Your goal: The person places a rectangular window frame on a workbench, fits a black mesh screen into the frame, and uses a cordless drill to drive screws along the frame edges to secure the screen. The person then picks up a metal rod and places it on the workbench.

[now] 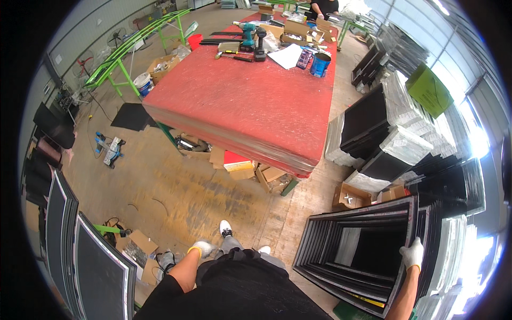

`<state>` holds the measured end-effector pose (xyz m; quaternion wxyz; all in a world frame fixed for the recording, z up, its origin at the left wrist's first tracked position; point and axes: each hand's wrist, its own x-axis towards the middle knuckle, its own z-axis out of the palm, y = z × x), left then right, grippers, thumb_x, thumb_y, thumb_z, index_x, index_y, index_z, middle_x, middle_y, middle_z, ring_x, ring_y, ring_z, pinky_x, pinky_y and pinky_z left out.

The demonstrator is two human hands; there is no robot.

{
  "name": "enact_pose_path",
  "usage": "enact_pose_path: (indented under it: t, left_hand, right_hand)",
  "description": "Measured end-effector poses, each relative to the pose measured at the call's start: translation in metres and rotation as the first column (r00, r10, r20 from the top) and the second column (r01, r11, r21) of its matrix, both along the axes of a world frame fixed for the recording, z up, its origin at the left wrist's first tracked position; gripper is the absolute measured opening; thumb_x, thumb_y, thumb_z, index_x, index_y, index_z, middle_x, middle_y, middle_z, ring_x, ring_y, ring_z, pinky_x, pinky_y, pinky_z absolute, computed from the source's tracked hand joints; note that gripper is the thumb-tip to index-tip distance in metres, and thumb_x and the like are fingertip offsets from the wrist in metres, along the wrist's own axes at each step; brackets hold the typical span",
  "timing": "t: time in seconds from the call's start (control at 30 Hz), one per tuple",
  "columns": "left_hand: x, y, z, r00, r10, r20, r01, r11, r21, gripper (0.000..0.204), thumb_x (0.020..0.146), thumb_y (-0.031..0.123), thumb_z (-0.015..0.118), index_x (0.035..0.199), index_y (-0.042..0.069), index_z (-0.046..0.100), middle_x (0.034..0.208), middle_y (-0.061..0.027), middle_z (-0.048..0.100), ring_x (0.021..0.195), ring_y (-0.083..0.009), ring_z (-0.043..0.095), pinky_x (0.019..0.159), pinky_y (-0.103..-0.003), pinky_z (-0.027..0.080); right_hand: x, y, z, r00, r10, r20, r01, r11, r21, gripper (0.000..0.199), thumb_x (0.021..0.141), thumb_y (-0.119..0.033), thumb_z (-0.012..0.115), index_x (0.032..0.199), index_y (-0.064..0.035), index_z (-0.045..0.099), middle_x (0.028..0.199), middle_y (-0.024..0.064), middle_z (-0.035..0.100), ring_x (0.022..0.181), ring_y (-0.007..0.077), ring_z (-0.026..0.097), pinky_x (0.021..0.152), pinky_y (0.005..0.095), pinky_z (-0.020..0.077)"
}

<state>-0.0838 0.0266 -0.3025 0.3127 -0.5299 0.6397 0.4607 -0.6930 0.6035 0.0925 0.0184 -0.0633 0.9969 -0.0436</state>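
Observation:
My right hand (412, 253), in a white knit glove, is closed over the side bar of a black rectangular frame (396, 266). That frame stands at the front of a stack of similar nested black frames (314, 242) on my right. A yellow strip (368, 300) shows at the lower inside edge of the stack. My left hand (201, 248), also gloved, with a yellow cuff, hangs beside my body above the floor. It holds nothing that I can see, and its fingers look loosely stretched.
Ahead stands a red-topped workbench (240, 101) with drills (249, 37) and a blue can (320, 64). Dark framed panels (101, 266) lean at left. Wrapped panel stacks (368, 117) and an open carton (352, 197) stand at right. A person (324, 8) is at the bench's far end.

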Motion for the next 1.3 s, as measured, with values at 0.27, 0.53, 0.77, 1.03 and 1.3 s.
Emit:
enact_pose_path:
  t: [0.27,0.53,0.77,1.03,1.3]
  left_hand:
    - [-0.007,-0.018,-0.022,0.999,-0.037,-0.023,0.038,0.999,0.018,0.046,0.101,0.046,0.071,0.11,0.002,0.081,0.096,-0.0179,0.081,0.082,-0.0327,0.076,0.078,-0.048,0.058]
    - [-0.012,-0.034,-0.053,0.938,0.318,-0.135,-0.281,0.93,0.239,0.03,0.102,0.037,0.077,0.104,0.006,0.077,0.083,-0.0108,0.074,0.071,-0.0284,0.071,0.066,-0.049,0.058]
    - [-0.038,-0.044,-0.03,0.569,0.8,-0.191,-0.659,0.582,0.476,0.031,0.105,0.037,0.077,0.114,0.008,0.077,0.097,-0.0095,0.079,0.078,-0.0284,0.074,0.07,-0.048,0.059]
    - [-0.054,-0.106,0.017,0.235,0.97,0.068,-0.775,0.145,0.616,0.12,0.098,0.093,0.054,0.174,0.001,0.036,0.151,-0.0295,0.063,0.126,-0.0494,0.068,0.109,-0.066,0.055]
    - [-0.038,-0.221,0.101,-0.535,0.803,-0.262,0.155,0.398,0.904,0.088,0.097,0.086,0.065,0.139,0.009,0.065,0.121,-0.0115,0.072,0.116,-0.027,0.065,0.097,-0.052,0.058]
  right_hand:
    - [0.121,-0.16,0.036,0.973,0.21,0.097,-0.197,0.972,-0.131,0.046,0.076,-0.013,0.087,0.113,0.0006,0.063,0.096,0.0291,0.078,0.093,0.0497,0.079,0.084,0.0518,0.0639]
    - [0.2,-0.327,0.135,0.746,0.643,0.17,-0.649,0.76,-0.026,0.045,0.08,-0.02,0.087,0.115,-0.0037,0.065,0.096,0.0257,0.078,0.091,0.0494,0.078,0.083,0.0556,0.0638]
    - [0.272,-0.505,0.23,0.218,0.976,0.024,-0.97,0.219,-0.102,0.041,0.079,-0.013,0.088,0.113,0.0002,0.069,0.084,0.0216,0.076,0.078,0.0434,0.08,0.072,0.0488,0.0649]
    - [0.292,-0.575,0.34,0.139,0.845,-0.517,-0.986,0.071,-0.148,0.055,0.079,-0.001,0.085,0.131,0.003,0.07,0.107,0.016,0.082,0.082,0.0226,0.081,0.075,0.0361,0.0711]
    - [0.225,-0.528,0.348,0.701,0.462,-0.544,-0.712,0.416,-0.565,0.053,0.089,-0.026,0.081,0.13,0.0073,0.072,0.1,0.0138,0.079,0.084,0.0173,0.075,0.083,0.0315,0.0633]
